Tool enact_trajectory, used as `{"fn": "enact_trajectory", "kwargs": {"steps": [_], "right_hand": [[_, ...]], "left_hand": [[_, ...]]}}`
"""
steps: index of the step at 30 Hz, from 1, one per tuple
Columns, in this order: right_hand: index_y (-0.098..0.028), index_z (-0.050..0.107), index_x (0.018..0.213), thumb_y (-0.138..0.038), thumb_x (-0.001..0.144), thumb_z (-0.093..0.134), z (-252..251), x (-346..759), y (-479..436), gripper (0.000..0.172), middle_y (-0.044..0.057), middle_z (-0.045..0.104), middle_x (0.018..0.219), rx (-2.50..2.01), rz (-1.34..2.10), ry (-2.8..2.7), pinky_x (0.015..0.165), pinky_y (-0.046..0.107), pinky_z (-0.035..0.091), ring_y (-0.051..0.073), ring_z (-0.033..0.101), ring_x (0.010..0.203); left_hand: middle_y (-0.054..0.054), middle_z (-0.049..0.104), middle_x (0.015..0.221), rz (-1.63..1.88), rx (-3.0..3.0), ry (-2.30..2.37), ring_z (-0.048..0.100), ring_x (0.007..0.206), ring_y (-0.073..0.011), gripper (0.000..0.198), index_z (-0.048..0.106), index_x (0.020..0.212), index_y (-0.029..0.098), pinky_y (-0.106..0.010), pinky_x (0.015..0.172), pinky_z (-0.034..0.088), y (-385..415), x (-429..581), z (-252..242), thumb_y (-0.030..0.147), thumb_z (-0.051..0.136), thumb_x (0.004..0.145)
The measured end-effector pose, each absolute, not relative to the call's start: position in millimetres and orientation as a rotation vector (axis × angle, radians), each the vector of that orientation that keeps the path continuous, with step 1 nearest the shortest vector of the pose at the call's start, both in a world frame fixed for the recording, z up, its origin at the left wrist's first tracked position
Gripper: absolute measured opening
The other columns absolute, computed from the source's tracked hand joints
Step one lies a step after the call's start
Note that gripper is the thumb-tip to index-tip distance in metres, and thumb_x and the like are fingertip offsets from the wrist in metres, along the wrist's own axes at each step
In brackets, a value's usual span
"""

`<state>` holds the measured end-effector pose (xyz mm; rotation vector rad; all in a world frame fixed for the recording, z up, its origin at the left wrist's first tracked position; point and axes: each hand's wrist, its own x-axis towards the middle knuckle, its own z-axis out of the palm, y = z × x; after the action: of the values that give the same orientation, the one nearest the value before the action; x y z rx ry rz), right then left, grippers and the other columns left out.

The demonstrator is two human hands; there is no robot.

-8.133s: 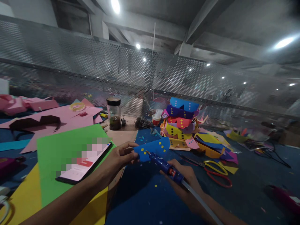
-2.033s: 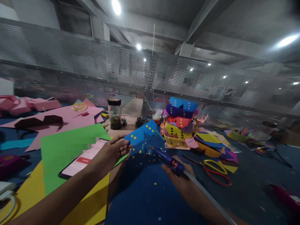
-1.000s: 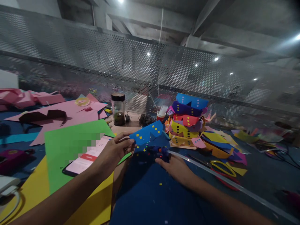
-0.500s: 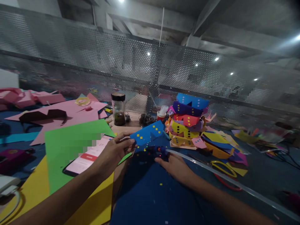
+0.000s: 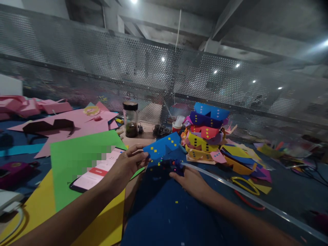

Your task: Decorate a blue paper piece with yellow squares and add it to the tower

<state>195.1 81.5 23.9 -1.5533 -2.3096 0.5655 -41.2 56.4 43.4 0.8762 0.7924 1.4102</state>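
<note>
So the left hand has a blue paper piece pinched by its left end, thumb against fingers. That piece has yellow squares on it and a pointy notch cut into its lower edge, and it's held tilted over the surface, right end higher. The right hand is wrapped around a dark blue glue gun with a little red light showing, nose aimed left, just below the paper. Can't tell if the tip's touching anything, it's too dark there. A long clear glue stick runs out the back, over the right forearm and past the red-and-yellow scissors. Tiny confetti-like bits are around the nozzle. Left of all that, a phone lies on a green sheet, partly behind the left forearm. Behind the glue gun and a bit right, there's a stack of colorful cut paper pieces.
</note>
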Motion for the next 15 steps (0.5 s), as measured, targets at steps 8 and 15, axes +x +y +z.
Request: {"fn": "enact_trajectory", "kwargs": {"steps": [8, 15], "right_hand": [[-0.020, 0.064, 0.112, -0.051, 0.087, 0.052, 26, 194, 81, 0.041, 0.009, 0.068, 0.101, -1.536, 0.617, -2.270, 0.079, 0.032, 0.044, 0.026, 0.062, 0.095], [-0.019, 0.067, 0.105, -0.053, 0.088, 0.048, 28, 201, 70, 0.042, 0.002, 0.066, 0.068, -1.592, 0.706, -2.187, 0.063, 0.027, 0.043, 0.020, 0.063, 0.068]], "left_hand": [[-0.001, 0.070, 0.078, 1.421, 0.845, 0.786, 0.066, 0.068, -0.0117, 0.023, 0.070, 0.094, 0.017, -0.020, 0.067, 0.052, 57, -41, 43, 0.013, 0.075, 0.072], [-0.001, 0.071, 0.080, 1.422, 0.852, 0.805, 0.066, 0.070, -0.0114, 0.025, 0.069, 0.096, 0.017, -0.020, 0.068, 0.052, 57, -41, 42, 0.013, 0.075, 0.072]]}}
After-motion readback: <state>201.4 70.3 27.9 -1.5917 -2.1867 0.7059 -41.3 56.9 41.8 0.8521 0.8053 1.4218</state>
